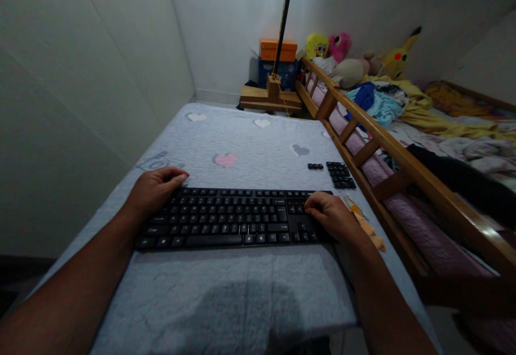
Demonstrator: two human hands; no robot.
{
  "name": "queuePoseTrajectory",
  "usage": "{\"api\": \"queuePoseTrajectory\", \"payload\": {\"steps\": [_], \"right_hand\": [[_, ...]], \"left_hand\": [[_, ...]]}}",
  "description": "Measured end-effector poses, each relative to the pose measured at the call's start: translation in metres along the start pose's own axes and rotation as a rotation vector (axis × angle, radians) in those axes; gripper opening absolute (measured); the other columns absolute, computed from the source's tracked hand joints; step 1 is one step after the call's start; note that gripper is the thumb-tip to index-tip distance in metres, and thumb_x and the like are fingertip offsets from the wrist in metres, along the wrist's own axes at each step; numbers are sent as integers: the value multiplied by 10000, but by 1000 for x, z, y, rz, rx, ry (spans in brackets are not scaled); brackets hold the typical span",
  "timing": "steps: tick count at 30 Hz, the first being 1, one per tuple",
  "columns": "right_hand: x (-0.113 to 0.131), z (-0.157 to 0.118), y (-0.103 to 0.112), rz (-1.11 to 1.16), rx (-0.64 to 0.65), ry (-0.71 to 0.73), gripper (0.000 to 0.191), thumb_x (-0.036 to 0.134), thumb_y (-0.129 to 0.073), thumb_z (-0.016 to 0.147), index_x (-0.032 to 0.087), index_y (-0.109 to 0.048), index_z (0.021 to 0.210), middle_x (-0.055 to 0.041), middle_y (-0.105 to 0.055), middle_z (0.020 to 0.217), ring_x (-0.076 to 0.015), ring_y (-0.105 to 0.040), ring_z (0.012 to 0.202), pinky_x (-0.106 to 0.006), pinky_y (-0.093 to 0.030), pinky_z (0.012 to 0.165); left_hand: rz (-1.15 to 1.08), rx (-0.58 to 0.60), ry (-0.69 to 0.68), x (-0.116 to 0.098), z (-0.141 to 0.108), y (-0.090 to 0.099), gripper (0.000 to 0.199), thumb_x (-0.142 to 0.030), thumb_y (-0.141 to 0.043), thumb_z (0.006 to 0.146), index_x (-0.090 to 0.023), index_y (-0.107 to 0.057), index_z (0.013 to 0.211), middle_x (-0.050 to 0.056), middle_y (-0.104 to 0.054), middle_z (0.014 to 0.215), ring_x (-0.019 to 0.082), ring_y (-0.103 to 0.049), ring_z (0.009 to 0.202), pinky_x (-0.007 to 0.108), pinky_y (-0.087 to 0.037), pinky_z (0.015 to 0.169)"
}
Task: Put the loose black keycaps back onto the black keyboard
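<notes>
A black keyboard (234, 218) lies flat across a table covered with a pale blue cloth (242, 280). My left hand (159, 186) rests at its upper left corner, with thumb and fingers pressed together; whatever they pinch is too small to make out. Over the right part of the keyboard is my right hand (328, 212), its fingers bent and closed near the keys beside the number pad area; their contents are hidden. Several loose black keycaps (341, 175) sit in a block beyond the keyboard's right end, with a short row of keycaps (315, 166) to their left.
An orange and clear item (365, 223) lies right of my right hand. A wooden bed rail (374, 135) runs along the table's right side, with clothes and plush toys behind it. Past the far edge stand a wooden stand (272, 97) with a dark pole and an orange box (278, 50).
</notes>
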State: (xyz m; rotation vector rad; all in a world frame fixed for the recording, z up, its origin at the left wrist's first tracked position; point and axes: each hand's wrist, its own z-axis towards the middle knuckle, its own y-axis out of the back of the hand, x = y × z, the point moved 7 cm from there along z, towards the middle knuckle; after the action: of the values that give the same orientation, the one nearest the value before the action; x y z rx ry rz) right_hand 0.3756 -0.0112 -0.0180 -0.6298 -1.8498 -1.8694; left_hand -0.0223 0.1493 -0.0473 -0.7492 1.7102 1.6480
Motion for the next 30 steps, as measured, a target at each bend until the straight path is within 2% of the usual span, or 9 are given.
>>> {"api": "queuePoseTrajectory", "payload": {"steps": [5,12,20,24,27,30], "right_hand": [[-2,-1,0,13,-8,6,95,189,-559,801,213,-634,748,-15,-659,776,-177,-599,755,-293,-431,709],[-8,-2,8,8,-123,14,84,219,-571,837,213,-632,779,-22,-645,798,-185,-590,774,-305,-431,724],[1,3,4,-151,-26,20,103,128,-619,802,205,-621,733,-23,-637,792,-192,-573,826,-303,-415,756],[-3,17,24,-201,-62,20,75,189,-613,837,202,-665,784,-32,-656,827,-189,-587,820,-301,-423,755],[-14,41,49,-302,-162,-21,98,189,-608,837,194,-702,811,-51,-670,860,-200,-597,843,-310,-427,786],[-27,70,62,-462,-225,-79,133,208,-624,844,190,-749,885,-85,-681,922,-230,-594,898,-340,-418,836]], "left_hand": [[4,0,2,-4,0,0,460,-564,-608,651,-186,-731,883,41,-751,875,250,-652,863,329,-458,818],[-1,-3,5,-6,-2,0,457,-569,-608,639,-192,-730,867,41,-757,871,254,-659,866,331,-471,814],[-9,3,21,-4,0,-2,459,-568,-612,646,-192,-731,881,35,-754,877,250,-657,858,337,-468,824],[-12,10,14,-1,1,-1,458,-569,-612,659,-194,-733,893,29,-750,866,248,-655,844,344,-464,830],[-13,16,13,1,1,-1,453,-566,-613,658,-194,-733,886,27,-749,862,250,-657,845,346,-465,834],[-21,17,9,-1,1,0,451,-563,-615,653,-193,-734,881,25,-751,861,251,-662,847,345,-468,838]]}}
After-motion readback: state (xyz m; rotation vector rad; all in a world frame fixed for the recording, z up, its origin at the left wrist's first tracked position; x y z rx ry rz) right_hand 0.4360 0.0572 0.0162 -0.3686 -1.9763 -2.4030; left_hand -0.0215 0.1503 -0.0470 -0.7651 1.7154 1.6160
